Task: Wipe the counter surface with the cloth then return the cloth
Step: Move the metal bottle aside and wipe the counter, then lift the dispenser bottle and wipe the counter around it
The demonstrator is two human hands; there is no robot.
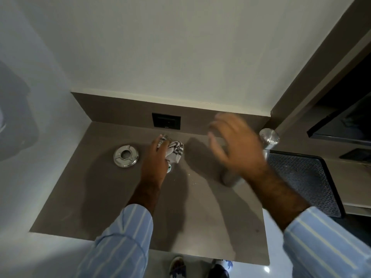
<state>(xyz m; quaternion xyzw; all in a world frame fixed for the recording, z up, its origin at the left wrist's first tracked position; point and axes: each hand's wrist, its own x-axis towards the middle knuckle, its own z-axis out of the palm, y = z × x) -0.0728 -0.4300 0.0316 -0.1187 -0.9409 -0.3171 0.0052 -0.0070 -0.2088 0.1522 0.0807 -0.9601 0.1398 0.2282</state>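
- Round shiny metal dish (125,155): it sits on the left part of the brown-grey stone table (112,197), apart from the cloth, with bare table all round it. Judged the only obstacle to a leftward sweep.
- Left hand (155,157): it lies palm down over the white cloth with dark stripes (175,151), towards the far middle of the table. Its fingers (160,145) are curled onto the bunched fabric and press it to the surface, a hold suited to pushing a wad along the top. A small white and green object (169,168) shows just under the hand's near edge; its nature cannot be told.
- Black wall socket (166,121): it is set in the low upstand just beyond the cloth. This far edge leaves little room for strokes away from the person.
- Pale crumbs or specks (188,178): they lie on the table near and right of the cloth, probably the matter to be wiped.
- Right hand (236,145): it is raised above the right part of the table, blurred, fingers spread and holding nothing, apparently kept clear of the wiping path.
- Tall silvery cylinder with round cap (269,140): it stands at the far right corner, beside a dark perforated mat (305,177). Together they bound the right side.
- Near edge: the widest open table lies towards the person, so a near or leftward stroke looks freest.
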